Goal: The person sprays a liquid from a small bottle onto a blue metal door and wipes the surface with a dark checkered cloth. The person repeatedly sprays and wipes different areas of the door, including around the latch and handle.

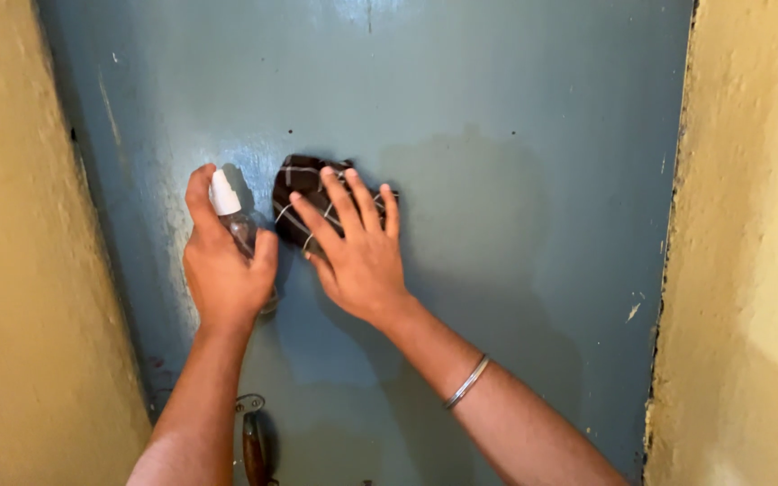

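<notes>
Two yellow plastered walls, one at the left [11, 270] and one at the right [758, 270], are seen framing a grey-blue door [515, 135]. A darker damp patch [488, 207] is spread over the middle of the door, and a metal handle [254, 441] is fixed low on it, below the left forearm. Nothing is set between the hands and the door surface except what is being held.

The left hand [222, 270] is raised with the wrist upright and is wrapped around a small clear spray bottle [238, 225], whose white cap [223, 193] is pointed up and backed by the forefinger. The right hand [362, 256] is laid flat, fingers spread and pointed up and to the left, and a dark checked cloth [303, 193] is pressed by it against the door, just beside the bottle. Most of the cloth is covered by the fingers; only its upper left part is shown. A thin metal bangle [467, 382] is worn on the right forearm.

Counted: one bottle, one cloth, one bangle, one door handle, two hands.
</notes>
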